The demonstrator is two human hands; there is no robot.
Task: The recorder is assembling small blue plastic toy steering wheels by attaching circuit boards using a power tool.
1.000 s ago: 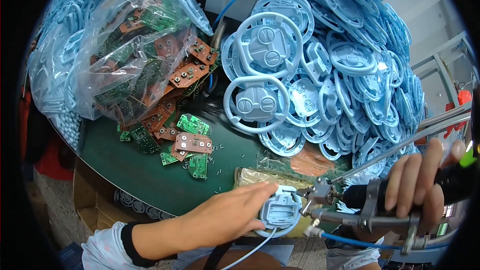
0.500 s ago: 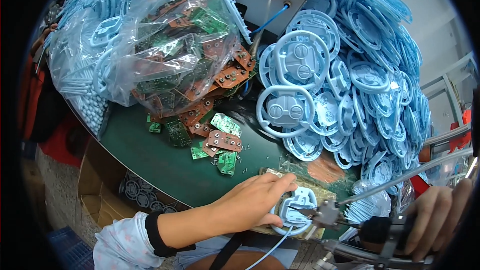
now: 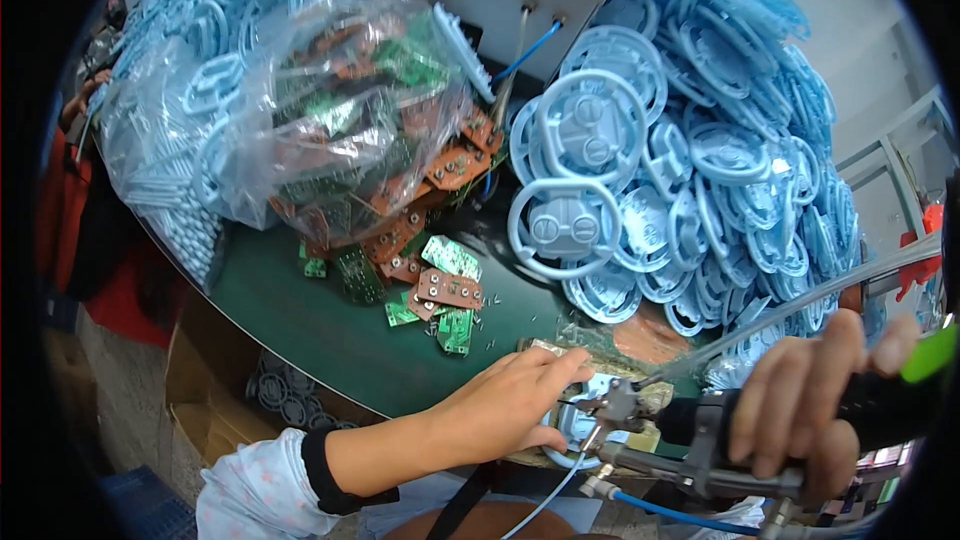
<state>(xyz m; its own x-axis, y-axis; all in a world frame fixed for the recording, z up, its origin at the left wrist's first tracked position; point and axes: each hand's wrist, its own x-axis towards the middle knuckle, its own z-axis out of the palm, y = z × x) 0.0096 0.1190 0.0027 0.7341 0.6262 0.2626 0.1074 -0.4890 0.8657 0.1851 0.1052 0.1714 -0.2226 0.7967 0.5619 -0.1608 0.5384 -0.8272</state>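
Note:
My left hand [image 3: 505,400] reaches in from the lower left, its thumb and fingers gripping a light blue plastic ring-shaped part [image 3: 578,426]. The part lies on a worn, yellowish block [image 3: 645,438] at the table's front edge, and a pale blue cord [image 3: 555,495] runs down from it. My right hand [image 3: 805,405] is wrapped round a black power screwdriver [image 3: 683,420] lying nearly level, with metal fittings and hoses on it. The screwdriver's metal head [image 3: 620,405] is over the part and hides much of it; whether the tip touches cannot be made out.
Loose circuit boards [image 3: 450,288] and tiny screws [image 3: 490,301] lie on the green table [image 3: 285,295]. Behind them bulges a clear bag [image 3: 255,165] with more boards. Light blue ring parts [image 3: 725,150] are heaped at right. A cardboard box [image 3: 205,395] stands below the table.
My right hand has moved left with the screwdriver, bringing its metal head farther over the blue part. My left hand keeps its hold. The view has shifted slightly.

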